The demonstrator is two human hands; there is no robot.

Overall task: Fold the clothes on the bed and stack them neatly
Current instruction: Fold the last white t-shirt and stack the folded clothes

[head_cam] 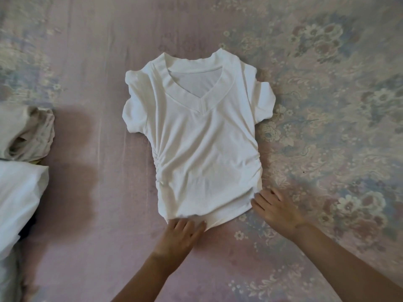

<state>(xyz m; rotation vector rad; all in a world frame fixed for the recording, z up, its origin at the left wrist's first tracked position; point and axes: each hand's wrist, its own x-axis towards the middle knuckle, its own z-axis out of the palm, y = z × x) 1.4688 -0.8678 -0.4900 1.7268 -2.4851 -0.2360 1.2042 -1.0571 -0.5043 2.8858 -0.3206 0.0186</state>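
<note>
Hands (229,219) at white shirt (196,138) hem

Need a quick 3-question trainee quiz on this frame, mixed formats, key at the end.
1. True or false: the white V-neck shirt lies spread flat, front up, on the floral bedspread.
2. Where does the left hand touch the shirt? A) collar B) bottom hem C) a sleeve
3. Fill in: the other clothes lie at the ____ edge of the view.

Key: 1 true. 2 B; the right hand is at the hem's other corner. 3 left.
</note>
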